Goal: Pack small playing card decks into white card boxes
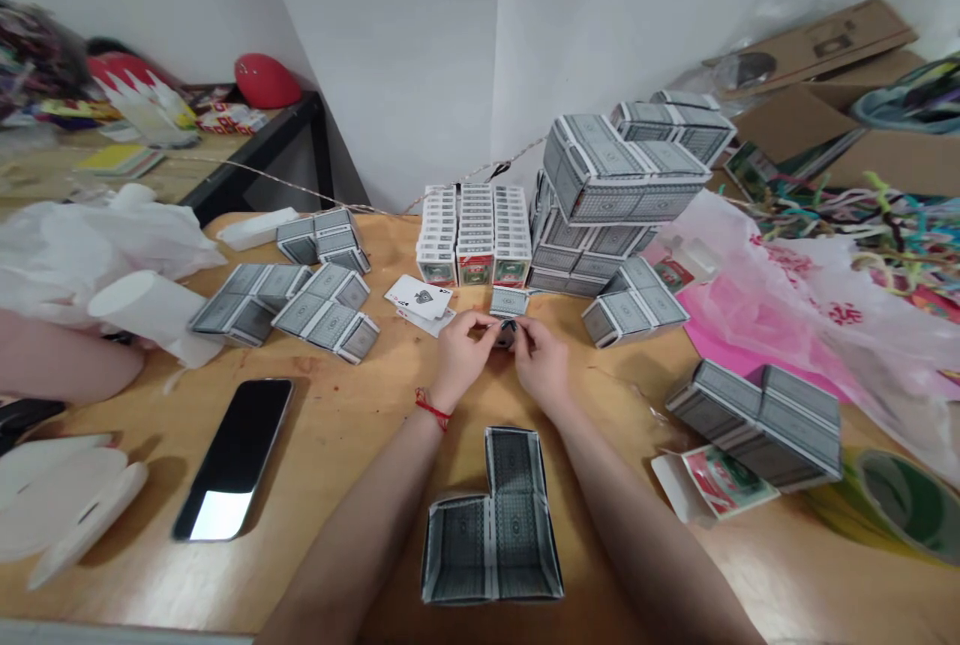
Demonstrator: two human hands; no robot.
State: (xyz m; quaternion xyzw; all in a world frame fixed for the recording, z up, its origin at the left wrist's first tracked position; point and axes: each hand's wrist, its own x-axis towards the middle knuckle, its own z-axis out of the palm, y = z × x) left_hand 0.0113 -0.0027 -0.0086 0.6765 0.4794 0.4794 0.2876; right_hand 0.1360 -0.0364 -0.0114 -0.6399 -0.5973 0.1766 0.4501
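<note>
My left hand (463, 355), with a red string bracelet at its wrist, and my right hand (541, 357) meet at the middle of the table. Their fingertips pinch a small playing card (507, 333), mostly hidden by the fingers. Just behind it stands a grey-patterned card piece (510, 301). Left of my hands lie several loose playing cards (421, 300), an ace of spades face up on top. Between my forearms rests an L-shaped block of folded cards (495, 525), grey backs showing.
Behind stand rows of card boxes (474, 235) and a tall stack of card blocks (600, 195). More card blocks (326, 310) sit at left and right. A phone (236, 455) lies left; an opened card box (724, 480), tape roll (892, 500) and pink plastic (787, 295) are right.
</note>
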